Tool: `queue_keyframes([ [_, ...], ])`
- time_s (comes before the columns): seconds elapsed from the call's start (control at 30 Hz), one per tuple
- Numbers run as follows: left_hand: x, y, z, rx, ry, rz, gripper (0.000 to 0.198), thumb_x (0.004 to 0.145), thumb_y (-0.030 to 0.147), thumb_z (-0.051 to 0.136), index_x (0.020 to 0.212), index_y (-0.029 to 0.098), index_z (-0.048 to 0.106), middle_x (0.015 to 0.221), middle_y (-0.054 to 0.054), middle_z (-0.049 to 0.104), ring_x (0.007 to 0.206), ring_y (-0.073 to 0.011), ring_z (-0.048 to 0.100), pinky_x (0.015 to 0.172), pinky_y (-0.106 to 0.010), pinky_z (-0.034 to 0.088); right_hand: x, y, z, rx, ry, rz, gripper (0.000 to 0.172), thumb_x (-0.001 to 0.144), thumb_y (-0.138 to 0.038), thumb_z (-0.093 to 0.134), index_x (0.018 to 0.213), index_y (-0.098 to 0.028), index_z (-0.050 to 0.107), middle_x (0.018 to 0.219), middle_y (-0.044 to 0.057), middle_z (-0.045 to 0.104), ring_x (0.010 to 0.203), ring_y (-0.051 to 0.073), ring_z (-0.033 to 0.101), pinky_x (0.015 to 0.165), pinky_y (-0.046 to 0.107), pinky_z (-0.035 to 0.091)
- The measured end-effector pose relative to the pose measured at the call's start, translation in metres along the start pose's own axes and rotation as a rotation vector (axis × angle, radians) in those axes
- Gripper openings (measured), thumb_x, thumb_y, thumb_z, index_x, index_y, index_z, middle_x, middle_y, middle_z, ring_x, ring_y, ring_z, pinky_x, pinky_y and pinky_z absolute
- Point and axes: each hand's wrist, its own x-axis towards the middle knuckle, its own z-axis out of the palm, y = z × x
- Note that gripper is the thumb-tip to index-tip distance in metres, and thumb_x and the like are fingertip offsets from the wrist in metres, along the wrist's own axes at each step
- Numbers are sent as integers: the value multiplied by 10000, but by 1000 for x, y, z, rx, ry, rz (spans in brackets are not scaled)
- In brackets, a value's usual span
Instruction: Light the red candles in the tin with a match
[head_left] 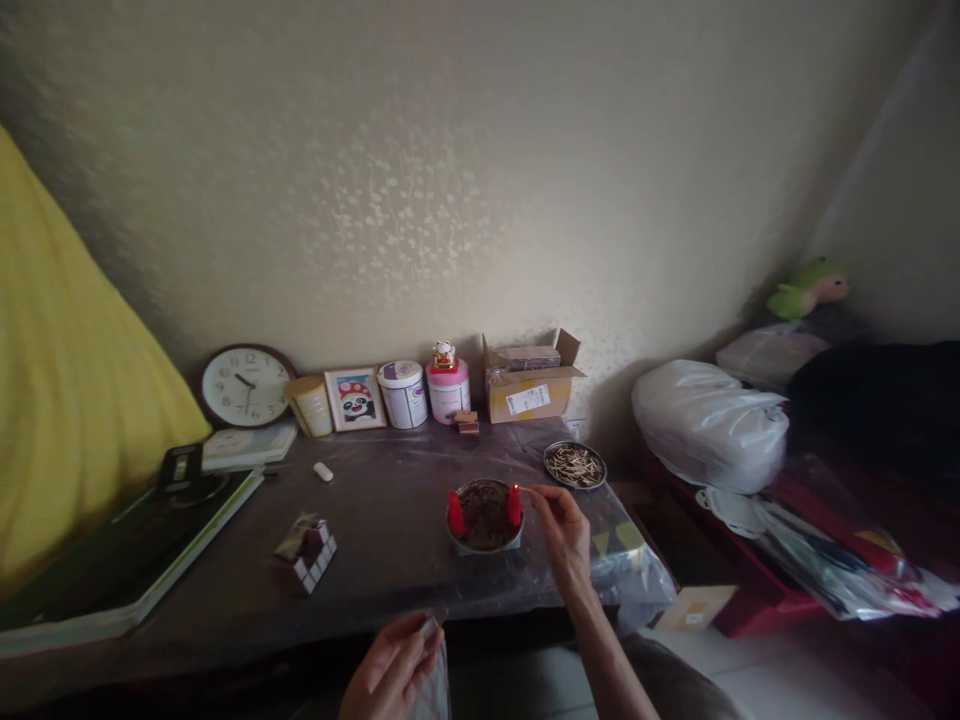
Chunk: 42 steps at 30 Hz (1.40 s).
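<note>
A round bowl [485,518] filled with dark material stands on the dark table [390,560], with two red candles [456,513] stuck in at its left and right sides. My right hand [564,535] reaches out to the right candle [515,506], fingers pinched on a thin lit stick whose small flame touches the candle's top. My left hand [394,670] stays low at the table's near edge, fingers closed on a small pale box-like thing with a plastic wrap hanging from it.
A tin plate of sticks [574,465] lies right of the bowl. Along the wall stand a clock [246,385], a framed picture [355,399], tubs [403,394] and a cardboard box [531,385]. Books [127,560] lie left; bags [709,425] and clutter right.
</note>
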Motion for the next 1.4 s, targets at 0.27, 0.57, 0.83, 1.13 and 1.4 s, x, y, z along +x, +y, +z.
queue_keyframes([
  [0.27, -2, -2, -4, -13, -30, -3, 331, 547, 386, 857, 806, 201, 767, 856, -83, 800, 874, -223, 719, 791, -294, 529, 0, 2, 1, 0, -12, 24, 286, 724, -459, 666, 764, -177, 690, 733, 35, 711, 671, 179, 627, 656, 282, 497],
  [0.57, 1, -3, -6, -12, -22, -14, 360, 534, 394, 860, 812, 189, 761, 885, -86, 800, 904, -235, 717, 808, -295, 532, -1, 3, 1, -4, -10, 22, 305, 717, -468, 666, 761, -168, 697, 707, 33, 707, 653, 172, 626, 638, 266, 493],
  [0.83, 2, -4, -8, -31, -39, -27, 346, 559, 376, 853, 833, 188, 757, 892, -85, 800, 882, -204, 721, 776, -260, 535, -1, 0, 2, 0, -19, 23, 297, 720, -464, 664, 770, -173, 692, 718, 33, 708, 657, 173, 628, 644, 267, 497],
  [1.13, 2, -4, -8, -44, -33, -21, 354, 545, 375, 860, 825, 185, 759, 889, -85, 800, 869, -195, 722, 768, -248, 535, -1, 1, 2, 5, -14, 24, 289, 715, -454, 662, 757, -168, 683, 702, 30, 697, 645, 167, 613, 629, 262, 496],
  [1.4, 2, -4, -6, -61, -14, -33, 348, 525, 363, 870, 801, 185, 758, 859, -84, 802, 848, -194, 724, 766, -247, 536, -1, 1, 3, -3, 1, 14, 288, 716, -451, 664, 757, -167, 689, 690, 33, 703, 623, 165, 620, 606, 259, 499],
])
